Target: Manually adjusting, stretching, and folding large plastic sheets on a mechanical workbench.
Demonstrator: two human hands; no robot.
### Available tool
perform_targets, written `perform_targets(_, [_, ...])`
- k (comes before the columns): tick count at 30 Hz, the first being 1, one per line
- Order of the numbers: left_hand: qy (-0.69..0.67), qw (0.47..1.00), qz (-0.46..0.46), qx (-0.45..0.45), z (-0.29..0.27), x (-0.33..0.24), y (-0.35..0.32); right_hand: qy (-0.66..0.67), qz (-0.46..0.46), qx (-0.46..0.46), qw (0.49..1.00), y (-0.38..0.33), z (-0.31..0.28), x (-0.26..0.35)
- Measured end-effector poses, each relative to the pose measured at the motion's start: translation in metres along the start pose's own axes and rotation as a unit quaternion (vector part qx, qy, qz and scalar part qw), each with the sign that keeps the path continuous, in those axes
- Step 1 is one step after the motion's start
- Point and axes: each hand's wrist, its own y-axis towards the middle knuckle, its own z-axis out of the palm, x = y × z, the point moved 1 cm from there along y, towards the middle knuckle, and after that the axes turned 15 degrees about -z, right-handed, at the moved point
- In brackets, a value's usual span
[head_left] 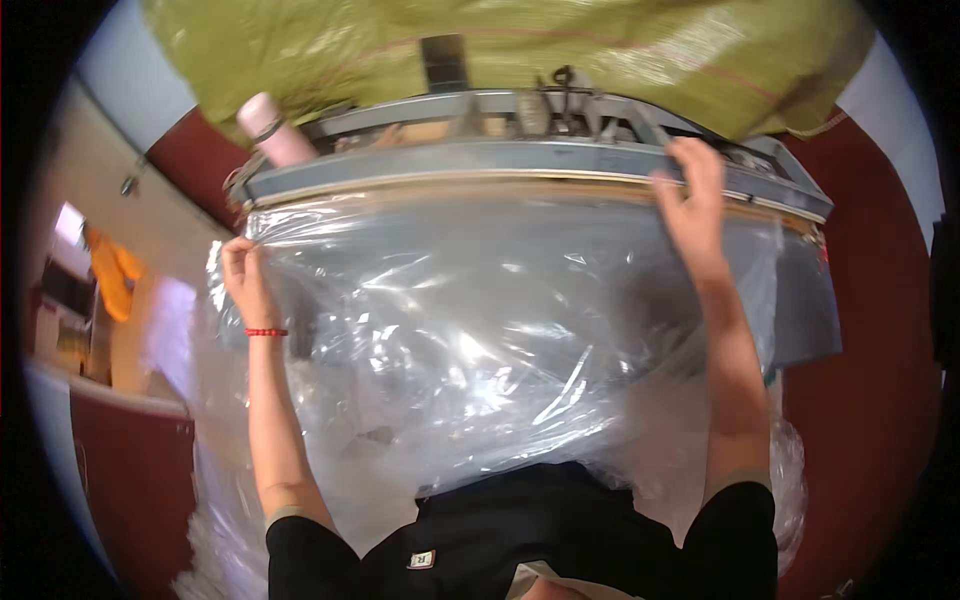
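Observation:
A wide sheet of clear plastic film [480,320] covers the grey work surface and hangs over its near edge toward my body. At the sheet's far left corner, my left hand [245,275] is closed in a pinch on the film. My right hand [695,195] is raised at the long grey metal bar [450,158] along the back, toward its right end. Its thumb and fingers are apart, with the fingertips over the bar's top edge. Nothing shows between them.
Behind the bar runs a narrow tray [400,112] with several tools, among them a pair of scissors [565,85]. A pink bottle [275,130] stands at its left end. Yellow-green woven sheeting [640,50] lies beyond. At the left is a doorway with an orange garment [112,270].

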Motion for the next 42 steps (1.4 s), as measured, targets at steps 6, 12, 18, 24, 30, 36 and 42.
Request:
perform_targets(6, [0.007,0.995,-0.068,-0.068,-0.023,0.039,-0.007,0.419,0.204,0.176,0.867,-0.035,0.044,0.050])
perform_targets(12, [0.543,0.824,0.104,0.125,-0.056,0.072,-0.034,0.128,0.402,0.066,0.904,-0.124,-0.059,-0.059])
perform_targets(18, [0.560,0.775,0.123,0.268,0.011,0.019,-0.103,-0.018,0.356,0.103,0.929,-0.224,-0.189,-0.125])
perform_targets(24, [0.526,0.812,0.036,0.250,0.024,0.012,-0.088,-0.022,0.378,0.091,0.921,-0.256,-0.216,-0.146])
perform_targets(30, [0.492,0.826,0.158,0.226,0.028,0.041,-0.052,-0.023,0.391,0.086,0.916,-0.257,-0.218,-0.147])
perform_targets(36, [0.390,0.915,0.070,0.070,0.027,0.090,-0.002,-0.008,0.421,0.062,0.905,-0.254,-0.214,-0.150])
perform_targets(42, [0.448,0.892,0.055,0.005,0.033,0.068,-0.015,-0.020,0.421,0.077,0.903,-0.254,-0.216,-0.147])
